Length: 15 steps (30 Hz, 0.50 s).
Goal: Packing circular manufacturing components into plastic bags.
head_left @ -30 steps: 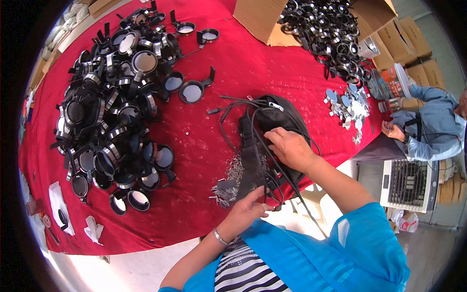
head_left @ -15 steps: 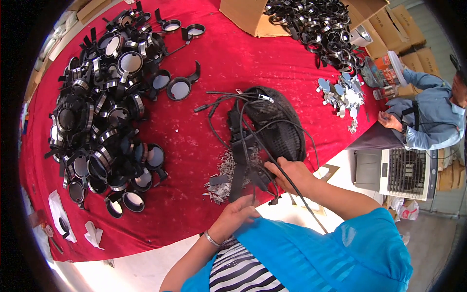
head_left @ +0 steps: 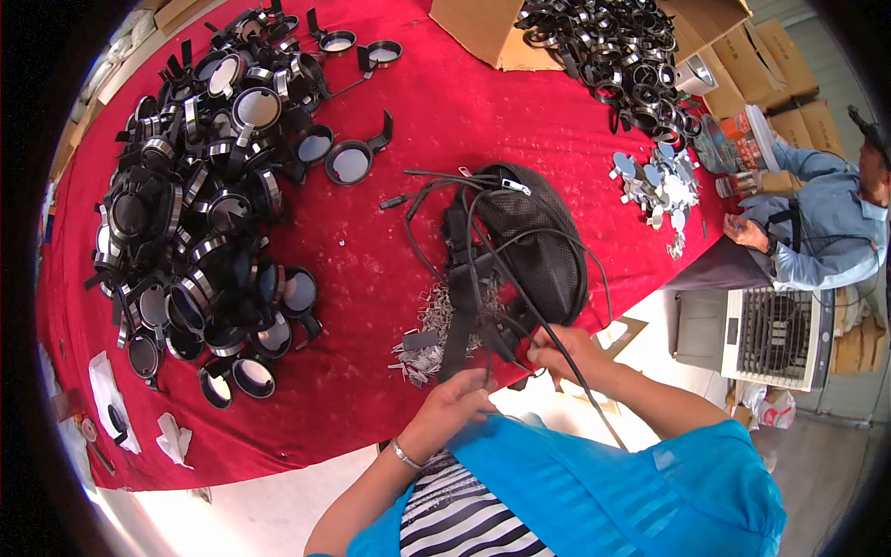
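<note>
A black mesh waist bag [head_left: 543, 251] with straps and a silver zip pull lies at the table's near edge. Several black cables [head_left: 506, 265] run over it, and one crosses in front of my right hand [head_left: 577, 357]. This hand is closed at the bag's near end, with a thin black cord at the fingertips. My left hand [head_left: 455, 408] is closed just over the table edge, below a hanging black strap [head_left: 457, 339]. A thin dark line meets its fingertips, but what they pinch is unclear. Small metal clips [head_left: 422, 357] lie in a heap beside the strap.
A big pile of black-and-silver ring clamps with round discs [head_left: 223, 213] covers the left of the red-clothed table [head_left: 362, 278]. More black rings [head_left: 640, 65] spill from a cardboard box [head_left: 483, 37]. Silver discs [head_left: 659, 181] lie at right, near a seated person [head_left: 817, 213].
My right hand has drawn back from the bag, a little right and toward me. My left hand has hardly moved. The table has shifted slightly in view.
</note>
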Tool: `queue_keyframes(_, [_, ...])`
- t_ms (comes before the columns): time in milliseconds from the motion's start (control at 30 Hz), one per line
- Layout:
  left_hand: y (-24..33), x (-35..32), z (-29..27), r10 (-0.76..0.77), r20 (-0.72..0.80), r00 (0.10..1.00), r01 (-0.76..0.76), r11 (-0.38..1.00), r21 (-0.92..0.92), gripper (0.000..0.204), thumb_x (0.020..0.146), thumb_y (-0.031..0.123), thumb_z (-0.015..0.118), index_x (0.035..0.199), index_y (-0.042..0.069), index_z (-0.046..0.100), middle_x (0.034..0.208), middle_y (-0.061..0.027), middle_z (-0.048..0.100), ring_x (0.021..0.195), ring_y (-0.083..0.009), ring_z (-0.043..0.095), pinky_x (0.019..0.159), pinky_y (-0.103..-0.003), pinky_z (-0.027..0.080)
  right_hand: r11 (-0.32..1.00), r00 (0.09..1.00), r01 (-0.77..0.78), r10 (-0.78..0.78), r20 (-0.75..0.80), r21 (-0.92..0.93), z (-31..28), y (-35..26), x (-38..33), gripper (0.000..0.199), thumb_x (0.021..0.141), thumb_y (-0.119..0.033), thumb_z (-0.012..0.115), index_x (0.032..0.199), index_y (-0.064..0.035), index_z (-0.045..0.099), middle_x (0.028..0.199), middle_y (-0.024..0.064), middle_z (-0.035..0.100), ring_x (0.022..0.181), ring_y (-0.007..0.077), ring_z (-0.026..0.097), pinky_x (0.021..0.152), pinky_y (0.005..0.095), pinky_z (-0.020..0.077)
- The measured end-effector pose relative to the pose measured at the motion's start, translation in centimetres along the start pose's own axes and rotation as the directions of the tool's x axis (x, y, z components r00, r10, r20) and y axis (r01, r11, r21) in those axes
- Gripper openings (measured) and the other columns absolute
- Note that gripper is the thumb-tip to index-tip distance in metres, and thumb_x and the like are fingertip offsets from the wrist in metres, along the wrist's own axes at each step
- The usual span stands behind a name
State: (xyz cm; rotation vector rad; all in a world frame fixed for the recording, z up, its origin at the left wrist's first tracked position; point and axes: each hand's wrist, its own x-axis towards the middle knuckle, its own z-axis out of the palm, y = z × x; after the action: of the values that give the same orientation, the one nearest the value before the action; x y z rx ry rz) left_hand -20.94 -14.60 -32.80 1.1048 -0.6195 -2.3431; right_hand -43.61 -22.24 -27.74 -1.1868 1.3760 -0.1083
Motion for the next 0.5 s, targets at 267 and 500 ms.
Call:
queue_keyframes(267, [0.1, 0.3, 0.2, 0.022, 0.000, 1.000, -0.022, 0.999, -0.028, 0.039, 0.095, 0.013, 0.047, 0.132, 0.002, 0.042, 0.125, -0.0126, 0.055, 0.099, -0.0189, 0.061, 0.081, -0.030, 0.051, 0.978, 0.889, 0.074, 0.024, -0.458, 0.196, -2.0, 2.4, 2.7, 0.010, 0.083, -0.003, 0.060, 0.089, -0.0010, 0.053, 0.077, 0.0070, 0.059, 0.061, 0.0101, 0.061, 0.050, 0.0231, 0.0485])
queue_keyframes(500, [0.0, 0.3, 0.0, 0.014, -0.022, 1.000, -0.015, 0.998, -0.063, 0.039, 0.095, 0.014, 0.048, 0.132, 0.002, 0.042, 0.124, -0.0128, 0.055, 0.098, -0.0188, 0.062, 0.080, -0.029, 0.051, 0.651, 0.833, 0.194, -0.504, -0.227, -0.734, 1.3, 1.4, 0.1, 0.028, 0.084, -0.004, 0.058, 0.112, 0.0013, 0.052, 0.122, 0.0260, 0.044, 0.100, 0.0415, 0.056, 0.084, 0.0431, 0.0497])
